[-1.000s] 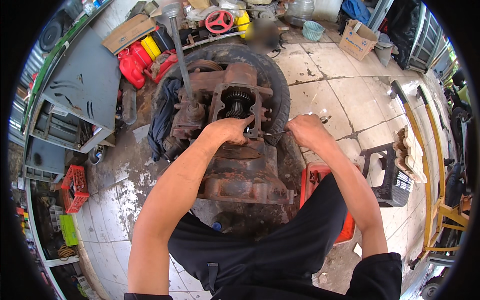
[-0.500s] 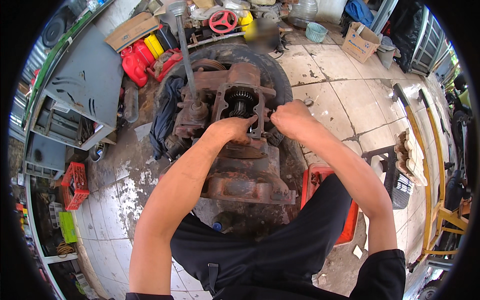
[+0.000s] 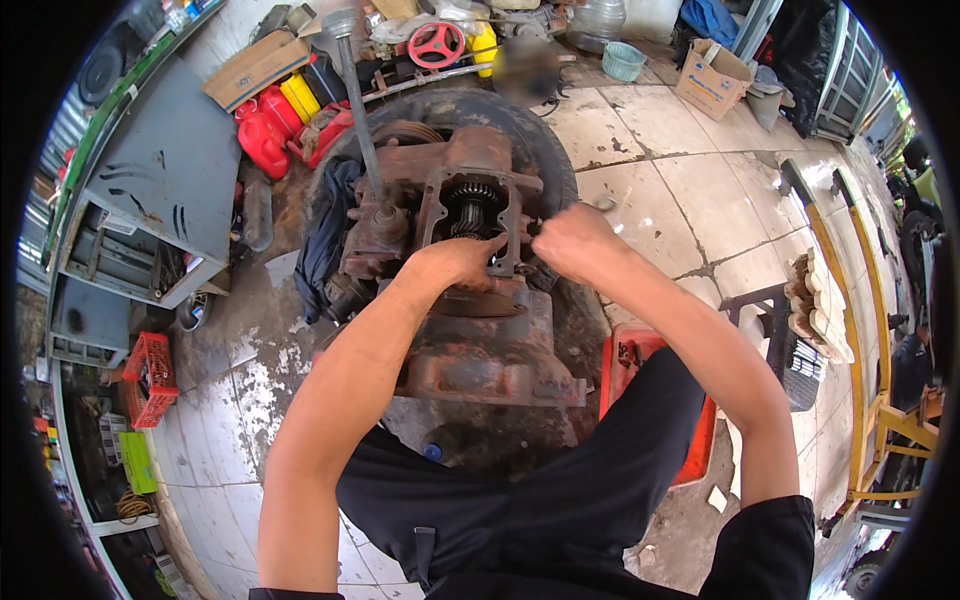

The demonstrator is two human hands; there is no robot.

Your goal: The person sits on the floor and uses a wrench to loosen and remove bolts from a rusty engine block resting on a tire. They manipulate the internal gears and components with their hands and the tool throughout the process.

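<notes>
A rusty reddish-brown gearbox lies in front of me, with a rectangular opening in its top. Dark toothed gears show inside. My left hand is closed over the opening's near rim, thumb pointing across toward the right wall and the other fingers bent low and partly hidden. Against the right side of the housing, my right hand is curled like a fist beside a small protruding part. What its fingers pinch is hidden. A long metal lever rises from the gearbox's left part.
A big black tyre lies around the gearbox's far end, with a dark cloth at its left. A red tray sits by my right knee. Grey cabinet stands left; black crate and yellow metal frame stand right.
The whole view has shifted slightly, so the gearbox sits a little farther left. Both hands keep their places on it, with the right one turned slightly.
</notes>
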